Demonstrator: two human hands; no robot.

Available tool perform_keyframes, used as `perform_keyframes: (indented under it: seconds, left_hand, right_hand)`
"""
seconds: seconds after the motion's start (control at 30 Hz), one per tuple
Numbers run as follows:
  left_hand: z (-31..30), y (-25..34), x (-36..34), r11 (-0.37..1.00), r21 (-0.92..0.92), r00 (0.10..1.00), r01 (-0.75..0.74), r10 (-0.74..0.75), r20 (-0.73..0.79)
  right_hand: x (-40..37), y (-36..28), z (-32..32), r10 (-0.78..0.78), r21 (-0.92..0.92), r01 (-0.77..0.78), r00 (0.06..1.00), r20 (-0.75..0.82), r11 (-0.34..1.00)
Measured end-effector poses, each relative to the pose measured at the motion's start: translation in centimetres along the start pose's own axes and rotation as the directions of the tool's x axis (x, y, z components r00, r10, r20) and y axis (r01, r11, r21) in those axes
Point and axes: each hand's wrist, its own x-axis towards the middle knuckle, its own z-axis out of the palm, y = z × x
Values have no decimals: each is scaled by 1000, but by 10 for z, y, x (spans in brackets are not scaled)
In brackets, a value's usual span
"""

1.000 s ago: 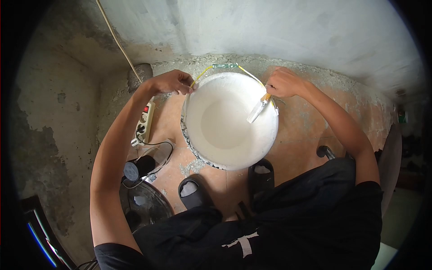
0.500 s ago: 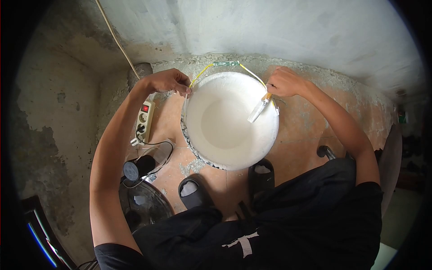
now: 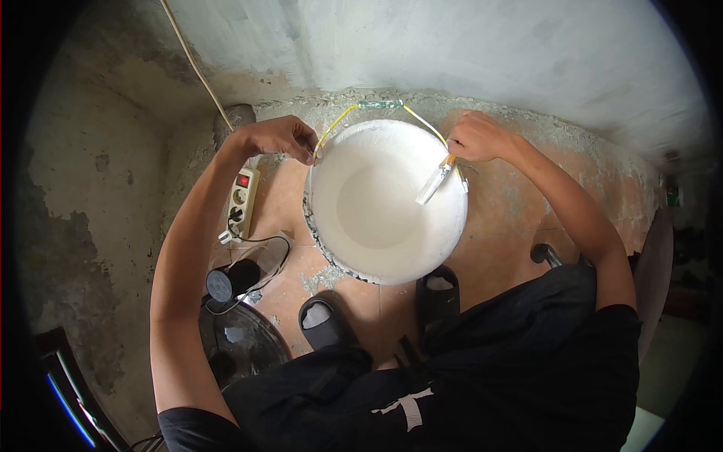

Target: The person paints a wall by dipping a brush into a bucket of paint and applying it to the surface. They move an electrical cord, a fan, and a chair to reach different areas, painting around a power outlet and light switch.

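A large white bucket (image 3: 446,230) stands on the tiled floor, holding smooth white liquid (image 3: 376,203). Its yellow-and-white wire handle (image 3: 339,123) with a green grip is raised toward the wall. My left hand (image 3: 280,139) is closed, fingertips pinching the handle's lower left end at the rim. On the right, my right hand (image 3: 478,137) is closed around a paintbrush (image 3: 433,185), which hangs tilted over the inside of the rim with its white-coated bristles pointing down. Part of the brush's handle is hidden by my fingers.
A power strip (image 3: 242,203) with a lit red switch lies left of the bucket. Near it are a black cylindrical object (image 3: 232,280) with cables and a dark round glossy object (image 3: 248,331). My sandals (image 3: 327,322) stand close below the bucket. A patchy wall (image 3: 452,53) rises behind.
The bucket handle has tipped very slightly, and the left fingertips have shifted a little lower against it. The right hand and paintbrush have hardly moved.
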Motion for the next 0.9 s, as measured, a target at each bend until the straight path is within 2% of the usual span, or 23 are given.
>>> perform_keyframes:
  seconds: [0.37, 0.53, 0.6, 0.73, 0.9]
  left_hand:
    - [1, -10, 2, 999, 43, 1000, -19, 19, 3]
    - [4, -10, 3, 999, 52, 1000, 7, -7, 5]
    - [5, -7, 2, 993, 118, 1000, 24, -23, -11]
    - [7, -5, 1, 996, 92, 1000, -5, 6, -11]
    - [11, 3, 4, 978, 200, 997, 51, -39, -65]
  right_hand:
    - [0, 1, 2, -26, 15, 26, 999, -25, 1000]
    - [1, 0, 2, 10, 23, -11, 1000, 23, 1000]
    - [1, 0, 4, -14, 19, 15, 1000, -7, 1000]
    - [1, -2, 2, -7, 27, 7, 1000, -6, 1000]
    - [0, -2, 2, 5, 8, -5, 1000, 21, 1000]
